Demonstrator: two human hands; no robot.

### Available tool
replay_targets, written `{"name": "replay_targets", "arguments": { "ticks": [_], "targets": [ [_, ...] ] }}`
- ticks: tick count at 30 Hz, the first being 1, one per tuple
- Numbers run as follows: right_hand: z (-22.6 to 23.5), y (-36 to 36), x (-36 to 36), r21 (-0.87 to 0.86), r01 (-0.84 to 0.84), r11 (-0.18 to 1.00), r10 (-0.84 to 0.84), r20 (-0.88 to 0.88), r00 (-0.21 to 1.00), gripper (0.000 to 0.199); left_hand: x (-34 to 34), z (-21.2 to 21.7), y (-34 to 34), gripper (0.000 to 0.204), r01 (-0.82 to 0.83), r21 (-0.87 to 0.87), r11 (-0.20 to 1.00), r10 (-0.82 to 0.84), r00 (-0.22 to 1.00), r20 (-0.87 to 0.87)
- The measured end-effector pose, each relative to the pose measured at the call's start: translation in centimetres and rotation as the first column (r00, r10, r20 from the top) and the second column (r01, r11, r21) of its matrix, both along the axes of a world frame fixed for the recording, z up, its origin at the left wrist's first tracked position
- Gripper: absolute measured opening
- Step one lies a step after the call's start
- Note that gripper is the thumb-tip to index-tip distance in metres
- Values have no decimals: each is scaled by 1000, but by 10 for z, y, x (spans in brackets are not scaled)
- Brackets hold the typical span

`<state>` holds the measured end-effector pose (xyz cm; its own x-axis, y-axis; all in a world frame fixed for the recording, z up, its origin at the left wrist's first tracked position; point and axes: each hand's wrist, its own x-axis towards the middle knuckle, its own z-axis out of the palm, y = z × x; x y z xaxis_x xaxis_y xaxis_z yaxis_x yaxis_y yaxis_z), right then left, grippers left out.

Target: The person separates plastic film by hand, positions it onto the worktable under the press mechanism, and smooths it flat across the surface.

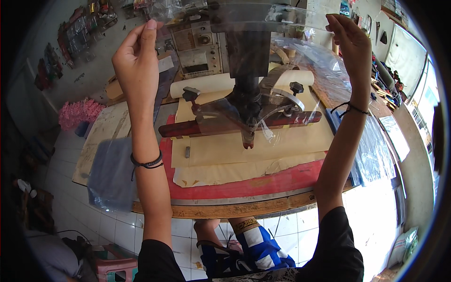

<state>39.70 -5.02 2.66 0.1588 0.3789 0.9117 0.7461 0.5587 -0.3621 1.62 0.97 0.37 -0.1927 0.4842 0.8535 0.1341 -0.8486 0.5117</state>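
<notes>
Both my hands are raised high in front of me, stretching a clear plastic sheet between them. My left hand pinches its left edge with thumb and fingers. My right hand grips its right edge. Through and below the sheet stands a dark metal press machine with a curved blade arm and black knobs. The machine's foot hangs over tan paper laid on a red pad on the wooden workbench.
A stack of clear plastic sheets lies at the bench's right end. A blurred greyish plastic piece hangs at the left. Pink material sits by the far left wall. White tiled floor and my knees lie below the bench.
</notes>
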Motion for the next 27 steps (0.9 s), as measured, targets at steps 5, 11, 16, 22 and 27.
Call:
{"name": "replay_targets", "arguments": {
  "ticks": [5, 11, 16, 22, 27],
  "targets": [
    [1, -3, 2, -107, -113, 988, 115, 15, 993, 29, -7, 5, -1, 26, 150, 106, 983, -156, 987, 48],
    [2, -8, -90, 100, -69, 993, 53, 157, 986, 41, -29, 12, -11, 23, 221, 149, 964, -241, 962, 132],
    [-8, 12, -104, 407, 39, 913, -128, 194, 973, 30, -33, 17, -26, 23, 211, 130, 969, -228, 964, 134],
    [-8, 16, -107, 470, 70, 880, -161, 157, 975, 20, -34, 18, -28, 23, 204, 140, 969, -217, 972, 85],
    [-11, 17, -110, 465, 120, 877, -205, 138, 969, 24, -32, 19, -26, 25, 181, 150, 972, -192, 979, 62]
  ]
}}
